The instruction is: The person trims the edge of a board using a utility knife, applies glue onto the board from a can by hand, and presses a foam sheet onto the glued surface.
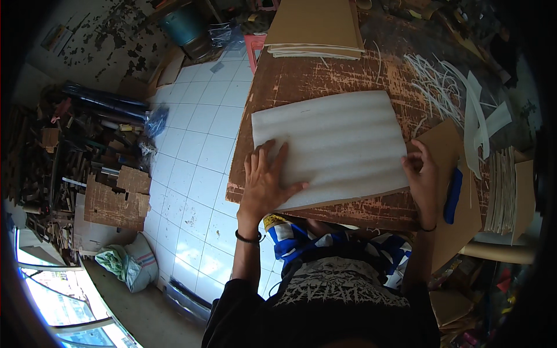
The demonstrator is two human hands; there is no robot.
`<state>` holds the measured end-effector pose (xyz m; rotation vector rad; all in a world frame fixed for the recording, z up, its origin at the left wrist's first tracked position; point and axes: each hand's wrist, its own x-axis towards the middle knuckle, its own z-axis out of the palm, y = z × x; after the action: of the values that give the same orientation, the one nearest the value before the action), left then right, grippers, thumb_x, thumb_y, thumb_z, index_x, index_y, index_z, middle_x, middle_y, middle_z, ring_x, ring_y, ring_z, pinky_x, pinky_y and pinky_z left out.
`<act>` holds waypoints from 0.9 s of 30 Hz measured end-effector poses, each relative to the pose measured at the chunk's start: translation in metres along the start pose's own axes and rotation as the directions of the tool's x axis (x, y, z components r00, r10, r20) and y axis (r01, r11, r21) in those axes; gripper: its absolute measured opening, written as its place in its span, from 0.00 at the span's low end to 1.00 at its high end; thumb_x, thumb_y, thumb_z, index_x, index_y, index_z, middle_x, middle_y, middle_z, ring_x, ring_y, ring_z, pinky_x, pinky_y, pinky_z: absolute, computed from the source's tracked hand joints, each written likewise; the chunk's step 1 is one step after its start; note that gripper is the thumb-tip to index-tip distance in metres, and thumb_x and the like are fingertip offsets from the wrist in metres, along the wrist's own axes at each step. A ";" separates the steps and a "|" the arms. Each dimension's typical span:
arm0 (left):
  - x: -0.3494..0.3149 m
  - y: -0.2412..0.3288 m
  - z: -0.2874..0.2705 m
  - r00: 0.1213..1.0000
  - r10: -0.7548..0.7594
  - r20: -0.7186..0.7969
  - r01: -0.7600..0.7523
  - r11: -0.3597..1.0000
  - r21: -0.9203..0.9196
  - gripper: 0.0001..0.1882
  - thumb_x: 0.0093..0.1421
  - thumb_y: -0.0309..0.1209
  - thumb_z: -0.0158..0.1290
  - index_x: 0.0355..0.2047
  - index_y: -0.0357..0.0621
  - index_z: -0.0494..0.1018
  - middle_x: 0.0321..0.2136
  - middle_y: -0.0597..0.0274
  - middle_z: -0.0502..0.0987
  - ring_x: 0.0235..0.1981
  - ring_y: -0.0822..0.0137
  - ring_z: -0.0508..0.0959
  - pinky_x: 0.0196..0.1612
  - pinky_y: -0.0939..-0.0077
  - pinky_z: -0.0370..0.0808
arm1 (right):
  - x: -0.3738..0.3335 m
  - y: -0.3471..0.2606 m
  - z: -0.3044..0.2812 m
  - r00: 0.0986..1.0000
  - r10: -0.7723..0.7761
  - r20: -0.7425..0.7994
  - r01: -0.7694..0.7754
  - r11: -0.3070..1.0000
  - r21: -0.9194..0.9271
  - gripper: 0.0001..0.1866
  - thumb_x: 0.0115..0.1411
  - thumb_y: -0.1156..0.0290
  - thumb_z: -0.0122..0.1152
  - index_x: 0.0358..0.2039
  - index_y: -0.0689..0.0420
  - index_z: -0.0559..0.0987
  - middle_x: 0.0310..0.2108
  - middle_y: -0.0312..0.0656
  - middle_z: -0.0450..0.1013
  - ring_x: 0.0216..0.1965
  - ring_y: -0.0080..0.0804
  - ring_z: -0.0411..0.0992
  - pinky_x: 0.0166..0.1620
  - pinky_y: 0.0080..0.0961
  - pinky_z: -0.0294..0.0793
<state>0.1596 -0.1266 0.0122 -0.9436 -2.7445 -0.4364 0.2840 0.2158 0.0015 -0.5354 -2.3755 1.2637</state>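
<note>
A white foam sheet [336,145] with soft ripples lies on the worn brown table. Along its near edge shows a thin strip of brown board beneath it. My left hand [264,182] rests flat on the sheet's left part, fingers and thumb spread. At the sheet's right edge my right hand [420,171] has its fingers bent in a pinch against the edge; the fingertips are partly hidden. Just right of that hand, a blue-handled tool [453,196], perhaps a cutter, lies on a brown cardboard sheet [438,235].
A stack of brown boards [313,26] sits at the table's far end. White strips [435,84] lie tangled at far right, near a bundle of upright sheets [500,194]. Left of the table [307,72] runs a tiled floor [191,145], with piled wood scraps [116,197] and a sack [139,264].
</note>
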 end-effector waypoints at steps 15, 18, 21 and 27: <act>0.026 0.004 0.010 0.995 -0.098 0.037 0.097 0.995 0.011 0.40 0.57 0.60 0.60 0.61 0.44 0.70 0.52 0.51 0.67 0.54 0.51 0.66 0.56 0.44 0.61 | -0.004 0.002 0.005 0.999 -0.027 -0.048 0.028 0.999 0.032 0.20 0.64 0.75 0.63 0.56 0.60 0.75 0.34 0.36 0.76 0.32 0.18 0.70 0.37 0.19 0.72; 0.022 -0.001 0.012 0.997 -0.075 0.009 0.074 0.995 0.062 0.39 0.59 0.59 0.59 0.60 0.45 0.70 0.52 0.51 0.67 0.52 0.51 0.67 0.56 0.46 0.61 | -0.001 -0.013 0.004 0.999 0.041 -0.021 -0.042 0.995 -0.089 0.20 0.64 0.70 0.65 0.55 0.60 0.76 0.34 0.39 0.76 0.31 0.24 0.72 0.38 0.24 0.73; 0.025 -0.013 0.002 0.974 -0.157 0.163 0.179 0.975 -0.130 0.41 0.57 0.61 0.59 0.62 0.48 0.69 0.57 0.51 0.68 0.62 0.48 0.65 0.64 0.42 0.60 | 0.001 -0.011 0.008 0.998 -0.057 -0.026 0.050 0.974 -0.223 0.20 0.64 0.65 0.65 0.54 0.60 0.77 0.35 0.44 0.76 0.33 0.35 0.75 0.41 0.32 0.74; 0.027 -0.023 0.008 0.994 -0.040 0.101 0.031 0.996 0.084 0.46 0.57 0.62 0.58 0.69 0.52 0.62 0.71 0.50 0.55 0.73 0.48 0.52 0.72 0.44 0.51 | -0.014 -0.010 0.016 0.955 -0.250 -0.162 0.182 0.920 -0.347 0.18 0.65 0.64 0.64 0.52 0.58 0.79 0.42 0.50 0.74 0.45 0.47 0.73 0.49 0.39 0.72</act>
<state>0.1232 -0.1262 0.0074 -0.9224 -2.8505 -0.2856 0.2862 0.1920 -0.0004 -0.4555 -2.4013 0.6837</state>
